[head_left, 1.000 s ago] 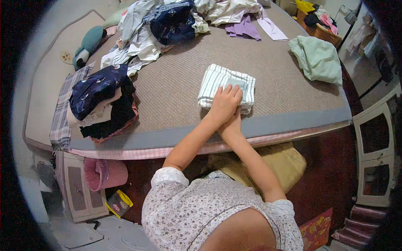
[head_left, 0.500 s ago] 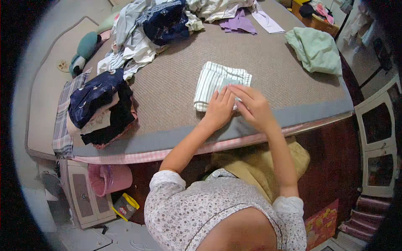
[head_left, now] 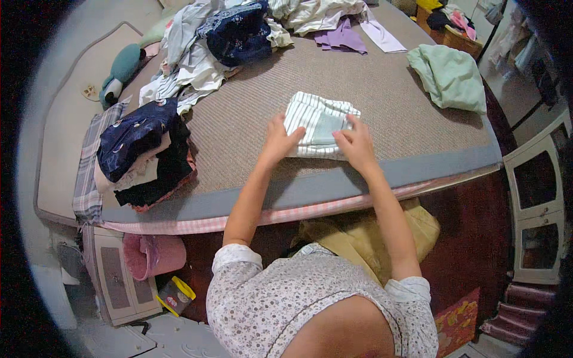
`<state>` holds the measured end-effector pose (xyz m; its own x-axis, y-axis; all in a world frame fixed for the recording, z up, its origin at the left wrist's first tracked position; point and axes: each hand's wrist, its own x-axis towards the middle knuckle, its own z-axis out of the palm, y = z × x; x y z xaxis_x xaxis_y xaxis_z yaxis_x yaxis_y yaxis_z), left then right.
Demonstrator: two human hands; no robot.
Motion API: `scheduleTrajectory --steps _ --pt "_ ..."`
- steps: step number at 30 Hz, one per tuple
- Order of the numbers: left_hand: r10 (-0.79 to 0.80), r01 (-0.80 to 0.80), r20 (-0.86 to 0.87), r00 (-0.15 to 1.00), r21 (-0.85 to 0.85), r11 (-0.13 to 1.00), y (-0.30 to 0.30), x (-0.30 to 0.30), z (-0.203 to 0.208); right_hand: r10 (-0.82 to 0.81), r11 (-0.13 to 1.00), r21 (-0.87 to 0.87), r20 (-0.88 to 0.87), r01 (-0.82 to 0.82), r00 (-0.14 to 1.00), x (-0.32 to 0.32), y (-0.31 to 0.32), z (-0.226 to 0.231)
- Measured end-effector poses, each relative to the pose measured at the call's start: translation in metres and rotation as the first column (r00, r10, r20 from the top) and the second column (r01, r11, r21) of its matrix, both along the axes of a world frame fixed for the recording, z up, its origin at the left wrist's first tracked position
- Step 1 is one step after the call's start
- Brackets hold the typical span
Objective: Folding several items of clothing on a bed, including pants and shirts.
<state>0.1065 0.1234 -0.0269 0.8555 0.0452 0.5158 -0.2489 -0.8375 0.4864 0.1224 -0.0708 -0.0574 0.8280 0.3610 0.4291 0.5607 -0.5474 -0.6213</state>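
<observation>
A folded white garment with dark stripes lies on the woven mat near the bed's front edge, a plain grey-blue patch showing on its top. My left hand holds its left edge, thumb on top and fingers at the side. At the right edge, my right hand grips the cloth between thumb and fingers. What lies under the fingertips is hidden.
To the left is a stack of folded dark clothes. A heap of loose clothes covers the far left, and a pale green cloth bundle sits at the right. Below the bed edge stand a pink bin and a cabinet.
My hands have moved apart from the middle of the striped garment to its two sides. The left hand went left, and more of the grey-blue patch now shows.
</observation>
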Motion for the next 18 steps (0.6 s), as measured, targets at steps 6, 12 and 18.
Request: scheduleTrajectory --steps 6,12,18 --pt "-0.465 -0.207 -0.635 0.617 -0.701 0.682 0.017 0.008 0.016 -0.352 0.908 0.101 -0.342 0.407 0.871 0.008 0.001 0.01" --pt "-0.804 -0.413 -0.35 0.481 -0.899 0.145 0.004 0.0 0.001 -0.065 0.882 0.329 -0.626 0.338 0.777 0.019 -0.014 -0.007" --pt "-0.848 -0.356 -0.168 0.503 -0.934 -0.026 -0.014 -0.007 -0.003 0.315 0.688 0.621 -0.721 0.375 0.617 -0.017 -0.032 0.026"
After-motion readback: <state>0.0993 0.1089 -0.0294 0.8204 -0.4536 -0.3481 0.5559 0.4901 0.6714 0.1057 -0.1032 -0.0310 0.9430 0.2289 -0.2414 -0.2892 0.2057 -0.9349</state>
